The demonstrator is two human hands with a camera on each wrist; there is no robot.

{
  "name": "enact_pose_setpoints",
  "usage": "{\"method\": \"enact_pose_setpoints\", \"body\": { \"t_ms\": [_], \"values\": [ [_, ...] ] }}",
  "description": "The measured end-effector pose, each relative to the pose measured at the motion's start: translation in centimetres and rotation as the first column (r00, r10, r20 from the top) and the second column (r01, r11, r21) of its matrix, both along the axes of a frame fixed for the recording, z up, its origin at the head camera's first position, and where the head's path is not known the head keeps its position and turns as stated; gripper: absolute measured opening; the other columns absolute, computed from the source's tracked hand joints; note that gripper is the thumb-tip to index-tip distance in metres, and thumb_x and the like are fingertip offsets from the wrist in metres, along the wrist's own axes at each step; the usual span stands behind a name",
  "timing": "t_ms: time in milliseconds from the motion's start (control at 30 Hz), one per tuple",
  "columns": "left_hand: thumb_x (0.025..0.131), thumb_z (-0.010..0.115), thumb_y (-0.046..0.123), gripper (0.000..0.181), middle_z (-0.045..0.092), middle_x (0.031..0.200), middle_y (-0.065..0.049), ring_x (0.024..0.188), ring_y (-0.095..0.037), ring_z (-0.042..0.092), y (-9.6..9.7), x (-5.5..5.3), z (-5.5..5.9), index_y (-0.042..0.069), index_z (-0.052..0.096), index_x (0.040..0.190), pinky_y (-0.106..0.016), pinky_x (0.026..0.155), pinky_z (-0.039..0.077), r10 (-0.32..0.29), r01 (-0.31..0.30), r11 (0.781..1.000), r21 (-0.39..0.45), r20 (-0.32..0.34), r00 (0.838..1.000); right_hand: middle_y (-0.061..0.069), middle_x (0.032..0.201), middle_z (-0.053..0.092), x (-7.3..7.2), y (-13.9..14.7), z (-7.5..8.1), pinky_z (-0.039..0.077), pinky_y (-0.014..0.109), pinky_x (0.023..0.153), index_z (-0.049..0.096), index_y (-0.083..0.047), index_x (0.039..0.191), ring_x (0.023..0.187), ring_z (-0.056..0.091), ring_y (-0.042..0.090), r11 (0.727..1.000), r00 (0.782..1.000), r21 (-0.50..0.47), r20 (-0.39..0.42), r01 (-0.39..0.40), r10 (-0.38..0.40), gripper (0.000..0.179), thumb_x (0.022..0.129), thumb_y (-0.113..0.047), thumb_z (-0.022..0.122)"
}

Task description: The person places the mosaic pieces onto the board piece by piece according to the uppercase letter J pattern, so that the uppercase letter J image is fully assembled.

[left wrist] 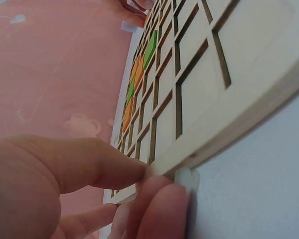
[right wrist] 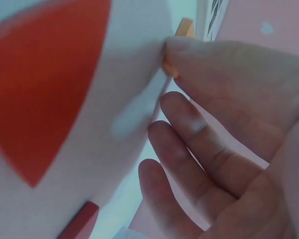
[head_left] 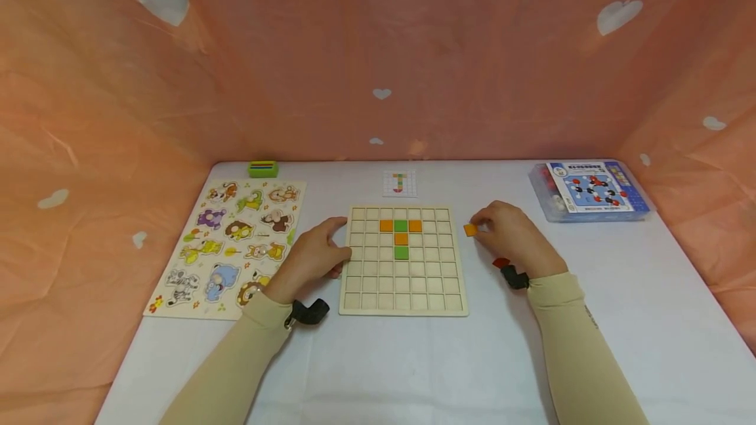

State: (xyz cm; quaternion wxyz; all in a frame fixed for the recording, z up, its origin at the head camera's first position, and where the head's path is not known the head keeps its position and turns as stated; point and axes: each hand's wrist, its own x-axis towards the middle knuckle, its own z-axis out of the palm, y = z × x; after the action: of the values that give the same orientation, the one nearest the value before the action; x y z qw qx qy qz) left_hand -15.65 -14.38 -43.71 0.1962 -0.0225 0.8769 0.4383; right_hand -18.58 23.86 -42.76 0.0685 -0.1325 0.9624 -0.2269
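A pale wooden grid board [head_left: 417, 284] lies flat mid-table [head_left: 401, 372], its left edge held by the left hand [head_left: 315, 251]. Orange and green square tiles [head_left: 401, 239] sit flat in its cells, forming a T. The right hand [head_left: 510, 235] pinches another orange tile [head_left: 470, 230] just beyond the board's right edge. Red pieces [right wrist: 55, 84] lie beneath the right wrist. A small pattern card [head_left: 399, 183] lies near the far edge.
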Motion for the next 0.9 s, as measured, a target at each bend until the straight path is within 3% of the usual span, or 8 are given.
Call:
{"method": "enact_pose_setpoints", "body": {
  "t_ms": [333,600,900],
  "values": [
    [0.098,0.072,0.016,0.073,0.068,0.076,-0.007,0.061,-0.017,0.065,0.0,0.0,0.0,0.018,0.043,0.165,-0.029,0.061,0.054,0.001,-0.001,1.000,-0.016,-0.006,1.000,0.016,0.113,0.076,0.1,-0.1,0.2,0.054,0.056,0.105,0.081,-0.002,0.114,0.107,0.066,0.035,1.000,1.000,-0.003,0.005,0.000,0.000,0.023,0.099,-0.018,0.077],
    [0.098,0.074,0.018,0.073,0.069,0.076,-0.007,0.060,-0.017,0.066,0.0,0.0,0.0,0.018,0.044,0.165,-0.029,0.060,0.055,0.003,-0.003,1.000,-0.018,-0.021,1.000,0.015,0.121,0.074,0.7,-1.2,0.9,0.054,0.057,0.107,0.079,-0.005,0.119,0.113,0.065,0.036,0.997,0.996,-0.041,0.063,0.065,-0.063,0.027,0.101,-0.023,0.073],
    [0.098,0.073,0.018,0.073,0.069,0.075,-0.006,0.059,-0.017,0.066,-0.1,-0.1,-0.1,0.018,0.044,0.165,-0.029,0.060,0.054,-0.007,0.006,0.999,-0.038,-0.027,1.000,0.009,0.114,0.075,2.3,-5.5,1.0,0.057,0.051,0.102,0.082,-0.006,0.114,0.107,0.067,0.030,0.999,0.999,-0.020,-0.010,-0.042,0.041,0.022,0.098,-0.020,0.075]
  ]
}}
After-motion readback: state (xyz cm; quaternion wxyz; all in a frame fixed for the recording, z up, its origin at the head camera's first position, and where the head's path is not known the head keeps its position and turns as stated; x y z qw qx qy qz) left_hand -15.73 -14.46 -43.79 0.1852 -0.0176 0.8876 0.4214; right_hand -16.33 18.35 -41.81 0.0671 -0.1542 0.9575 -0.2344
